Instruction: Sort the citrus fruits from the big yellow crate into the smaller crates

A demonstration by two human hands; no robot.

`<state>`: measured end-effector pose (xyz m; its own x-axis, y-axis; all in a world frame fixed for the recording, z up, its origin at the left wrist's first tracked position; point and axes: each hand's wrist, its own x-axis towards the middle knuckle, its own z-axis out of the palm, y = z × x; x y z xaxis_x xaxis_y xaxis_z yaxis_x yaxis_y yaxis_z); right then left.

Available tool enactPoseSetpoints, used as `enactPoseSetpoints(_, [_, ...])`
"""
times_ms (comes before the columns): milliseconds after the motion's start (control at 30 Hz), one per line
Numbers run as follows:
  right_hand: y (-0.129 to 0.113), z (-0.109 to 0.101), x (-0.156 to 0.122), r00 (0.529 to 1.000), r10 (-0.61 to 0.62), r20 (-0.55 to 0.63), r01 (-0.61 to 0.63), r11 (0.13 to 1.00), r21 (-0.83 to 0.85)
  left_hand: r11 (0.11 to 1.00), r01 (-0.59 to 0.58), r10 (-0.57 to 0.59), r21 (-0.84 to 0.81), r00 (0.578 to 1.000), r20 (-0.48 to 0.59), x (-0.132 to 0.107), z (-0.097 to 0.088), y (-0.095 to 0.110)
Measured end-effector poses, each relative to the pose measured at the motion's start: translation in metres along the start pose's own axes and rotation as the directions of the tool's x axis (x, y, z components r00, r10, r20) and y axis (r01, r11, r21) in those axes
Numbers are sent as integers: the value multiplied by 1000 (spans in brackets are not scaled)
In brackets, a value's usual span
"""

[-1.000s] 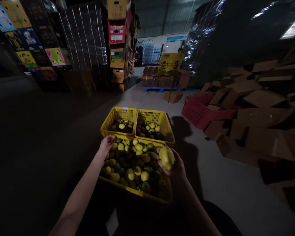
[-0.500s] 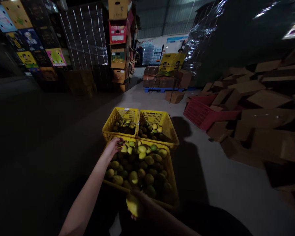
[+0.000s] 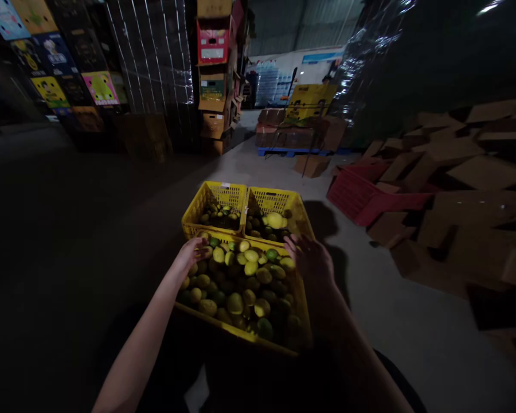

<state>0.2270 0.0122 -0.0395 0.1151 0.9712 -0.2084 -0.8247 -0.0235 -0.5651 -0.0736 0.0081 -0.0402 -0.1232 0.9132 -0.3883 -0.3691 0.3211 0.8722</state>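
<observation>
Yellow-green lemons (image 3: 235, 303), a few of them greener, fill the near yellow crate (image 3: 241, 334). At its far left corner my left hand (image 3: 190, 256) has its fingers curled round a lemon (image 3: 206, 253), partly hidden by them. Over the far right corner, my right hand (image 3: 313, 259) is open and holds nothing, its fingers spread forward. Beyond it, a bright lemon (image 3: 275, 220) shows blurred over the back right crate (image 3: 298, 215); whether it is in the air or on the pile I cannot tell. Fewer, smaller fruits lie in the back left crate (image 3: 193, 207).
A red crate (image 3: 356, 195) and a heap of flattened cardboard boxes (image 3: 464, 223) lie to the right. Behind the crates are a stack of cartons (image 3: 212, 86), a blue pallet (image 3: 284, 152) with boxes and a small carton (image 3: 312, 166) on the floor.
My right hand has moved from low in front, where it held a lemon, forward to the far right corner and has let go. My left hand has shifted slightly left.
</observation>
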Motion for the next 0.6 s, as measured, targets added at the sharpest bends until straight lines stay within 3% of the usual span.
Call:
enactPoseSetpoints(100, [-23,-12,-1,999,-22,-41,23,999,22,994,-39,42,102,999,-22,3,-5,-4])
enactPoseSetpoints(200, [-28,-15,-7,991,80,-110,-74,996,53,940,-92,100,328,995,-8,6,-17,-3])
enactPoseSetpoints(233, [-28,-14,-9,981,131,-142,-123,991,59,887,-129,142,444,990,3,6,-24,-1])
enactPoseSetpoints(300, [-28,-8,-14,956,213,-204,-203,977,66,698,-194,262,690,965,6,7,-42,4])
enactPoseSetpoints(400, [-30,1,-22,934,245,-258,-233,969,79,376,-131,417,917,908,-41,7,-69,2])
enactPoseSetpoints(467, [-33,3,-25,937,234,-259,-217,972,95,295,-54,389,954,919,-69,10,-80,-11])
enactPoseSetpoints(600, [-32,-4,-25,974,168,-154,-158,985,73,328,-66,239,942,971,-15,21,-86,-56])
